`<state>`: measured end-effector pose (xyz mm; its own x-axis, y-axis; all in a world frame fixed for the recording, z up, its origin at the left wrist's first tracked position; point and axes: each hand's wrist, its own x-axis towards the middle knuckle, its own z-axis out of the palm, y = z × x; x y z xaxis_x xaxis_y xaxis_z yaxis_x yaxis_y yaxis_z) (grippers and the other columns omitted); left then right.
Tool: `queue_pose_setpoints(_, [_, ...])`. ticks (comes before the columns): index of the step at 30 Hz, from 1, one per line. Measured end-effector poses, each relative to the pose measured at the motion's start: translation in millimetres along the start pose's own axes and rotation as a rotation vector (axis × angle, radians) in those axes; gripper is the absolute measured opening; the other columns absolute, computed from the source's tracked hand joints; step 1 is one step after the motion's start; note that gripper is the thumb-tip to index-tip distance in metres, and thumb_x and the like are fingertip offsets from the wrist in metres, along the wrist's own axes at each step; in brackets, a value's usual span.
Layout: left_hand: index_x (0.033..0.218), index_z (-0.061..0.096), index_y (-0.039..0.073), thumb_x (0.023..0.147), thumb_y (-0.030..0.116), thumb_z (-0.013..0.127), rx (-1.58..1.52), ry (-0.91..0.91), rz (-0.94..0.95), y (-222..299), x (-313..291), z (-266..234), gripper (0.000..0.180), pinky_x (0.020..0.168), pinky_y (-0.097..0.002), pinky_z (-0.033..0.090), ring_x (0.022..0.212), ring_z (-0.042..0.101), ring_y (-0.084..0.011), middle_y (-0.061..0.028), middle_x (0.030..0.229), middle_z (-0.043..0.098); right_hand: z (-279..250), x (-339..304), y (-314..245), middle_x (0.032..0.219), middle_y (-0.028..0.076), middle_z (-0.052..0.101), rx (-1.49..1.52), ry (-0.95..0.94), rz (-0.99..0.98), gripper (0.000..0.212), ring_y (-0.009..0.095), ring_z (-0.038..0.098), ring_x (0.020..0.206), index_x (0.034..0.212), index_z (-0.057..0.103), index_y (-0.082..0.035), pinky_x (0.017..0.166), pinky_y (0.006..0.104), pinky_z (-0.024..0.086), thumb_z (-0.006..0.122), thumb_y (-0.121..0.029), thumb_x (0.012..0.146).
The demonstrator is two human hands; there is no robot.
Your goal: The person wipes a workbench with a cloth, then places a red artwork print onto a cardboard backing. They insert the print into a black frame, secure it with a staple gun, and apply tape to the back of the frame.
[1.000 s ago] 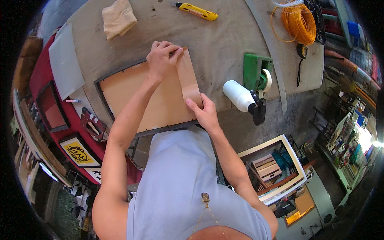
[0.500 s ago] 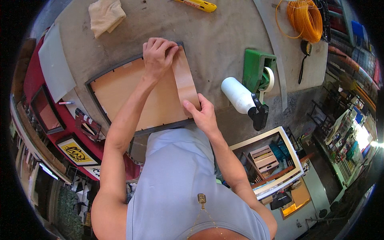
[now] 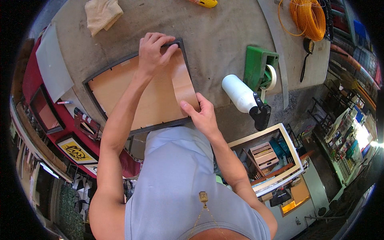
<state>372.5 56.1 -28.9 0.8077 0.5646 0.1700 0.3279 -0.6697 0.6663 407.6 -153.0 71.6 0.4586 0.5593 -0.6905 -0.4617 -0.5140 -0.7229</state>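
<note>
A picture frame [image 3: 96, 100] with dark edges lies face down on the worktable, its tan backing board [image 3: 128, 96] upward. A strip of brown paper tape [image 3: 183, 82] runs along its right side, bowed up in the middle. My left hand [image 3: 154, 54] is at the far right corner, thumb on the strip's far end and fingers curled toward the frame's far edge. At the strip's near end, my right hand [image 3: 203, 114] pinches it, thumb on top and fingers at the frame's right edge.
Right of the frame are a white spray bottle [image 3: 238, 94] lying tilted and a green tape dispenser [image 3: 256, 66]. Farther off lie a folded cloth [image 3: 102, 16], a yellow cutter [image 3: 206, 3], orange cord [image 3: 308, 20] and a tape measure [image 3: 309, 45].
My left thumb and index finger have parted somewhat, and that hand is slightly farther left and away from me. My right hand keeps its hold at the near end.
</note>
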Motion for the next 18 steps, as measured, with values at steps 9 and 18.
queue_pose_setpoints(9, [0.083,0.068,0.014,0.073,0.022,0.071,0.043,-0.030,0.090,-9.2,-14.8,-1.0,0.013,0.078,-0.0367,0.037,0.094,0.050,-0.0216,-0.0006,0.089,0.058,-3.6,0.2,4.1,0.079,0.008,0.066,0.015,-0.024,0.032,0.034,0.010,0.060,0.072,0.094,0.059,0.004,0.065,0.0264,0.049,0.068,-0.027,0.082])
queue_pose_setpoints(18, [0.073,0.065,0.014,0.072,0.021,0.070,0.177,0.043,0.048,4.3,9.8,1.2,0.009,0.080,-0.0390,0.035,0.092,0.051,-0.0202,-0.0002,0.088,0.057,0.2,-1.0,-6.8,0.079,0.009,0.066,0.028,-0.003,-0.008,0.033,0.010,0.060,0.070,0.092,0.058,0.004,0.064,0.0268,0.049,0.068,-0.026,0.083])
